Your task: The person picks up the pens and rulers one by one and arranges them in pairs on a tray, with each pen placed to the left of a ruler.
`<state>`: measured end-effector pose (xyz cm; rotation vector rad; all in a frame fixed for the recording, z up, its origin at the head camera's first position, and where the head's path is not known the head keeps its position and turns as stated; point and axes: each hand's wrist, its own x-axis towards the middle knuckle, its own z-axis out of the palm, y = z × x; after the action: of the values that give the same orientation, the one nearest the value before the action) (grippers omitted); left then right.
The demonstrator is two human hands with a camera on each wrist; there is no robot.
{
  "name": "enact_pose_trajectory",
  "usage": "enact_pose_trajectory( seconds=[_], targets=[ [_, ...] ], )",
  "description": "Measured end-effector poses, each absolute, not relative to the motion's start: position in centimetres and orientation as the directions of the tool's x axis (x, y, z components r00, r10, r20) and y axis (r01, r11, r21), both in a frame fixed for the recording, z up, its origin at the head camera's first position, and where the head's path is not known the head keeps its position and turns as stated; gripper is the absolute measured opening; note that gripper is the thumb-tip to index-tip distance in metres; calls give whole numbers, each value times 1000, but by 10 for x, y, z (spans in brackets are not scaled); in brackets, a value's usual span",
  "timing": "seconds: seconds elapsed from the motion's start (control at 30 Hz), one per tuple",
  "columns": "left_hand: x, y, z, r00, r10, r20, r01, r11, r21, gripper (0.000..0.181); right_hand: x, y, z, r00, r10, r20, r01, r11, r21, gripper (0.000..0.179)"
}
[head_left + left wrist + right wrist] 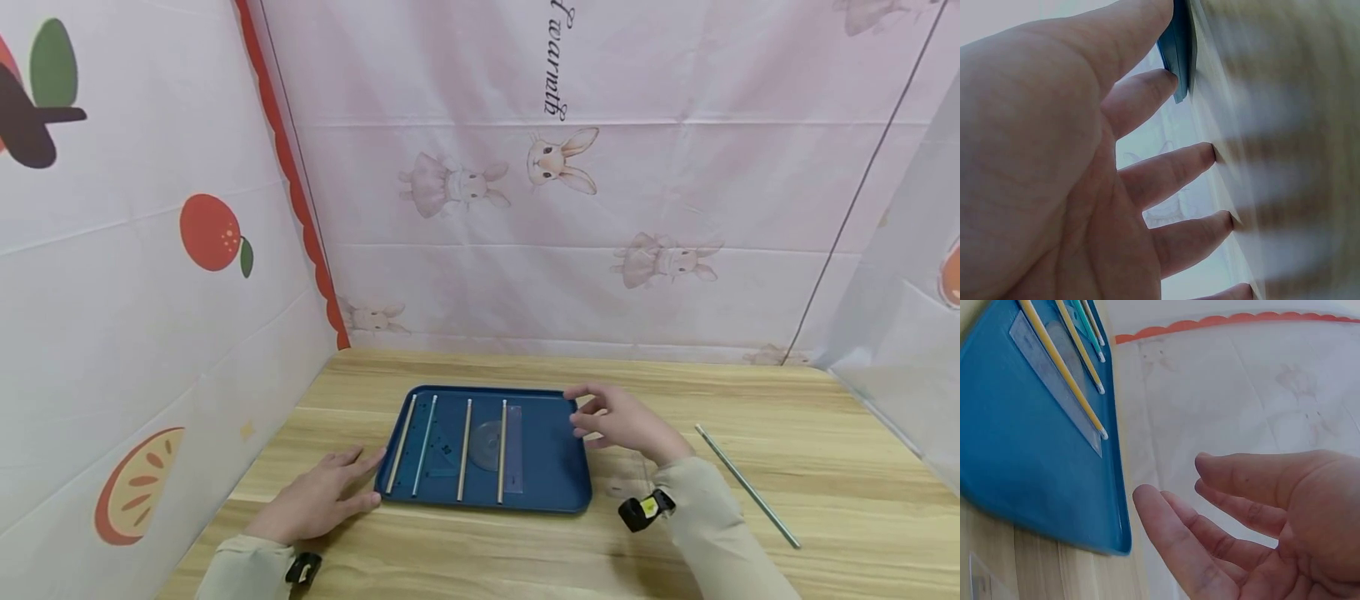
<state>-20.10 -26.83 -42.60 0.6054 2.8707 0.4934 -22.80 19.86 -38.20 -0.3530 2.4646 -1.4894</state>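
Observation:
A blue tray [553,467] lies on the table, holding three gold-yellow pencils [464,450] and one teal pencil [424,447] side by side. Beneath and between them are a clear ruler [514,458], a clear round piece [482,447] and a bluish set square [446,460]. My left hand [318,500] has thumb and index finger at the tray's left edge, its other fingertips [1207,152] down on the table. Beyond the tray's right rim hovers my right hand [618,421], fingers loosely bent and apart, nothing between them.
A green pencil [746,483] lies slantwise on the wooden table [480,554], right of my right forearm. Close by my right wrist is a clear flat piece [985,581]. Printed cloth walls [510,292] stand behind the table and along both sides.

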Motion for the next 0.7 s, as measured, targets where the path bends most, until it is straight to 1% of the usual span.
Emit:
enact_pose_trajectory(
  seconds=[0.23,0.5,0.7],
  targets=[
    [-204,-268,-427,-901,422,-100,367,863,347,75,-226,220,-379,-946,-315,-72,-68,412,-909,47],
    [-206,-267,-428,-902,421,-91,372,868,329,75,-222,244,-375,-951,-302,-60,-71,406,-911,50],
    [-205,-268,-430,-904,418,-90,369,868,334,75,-223,256,-380,-938,-339,-71,-79,411,-908,51]
  ],
)
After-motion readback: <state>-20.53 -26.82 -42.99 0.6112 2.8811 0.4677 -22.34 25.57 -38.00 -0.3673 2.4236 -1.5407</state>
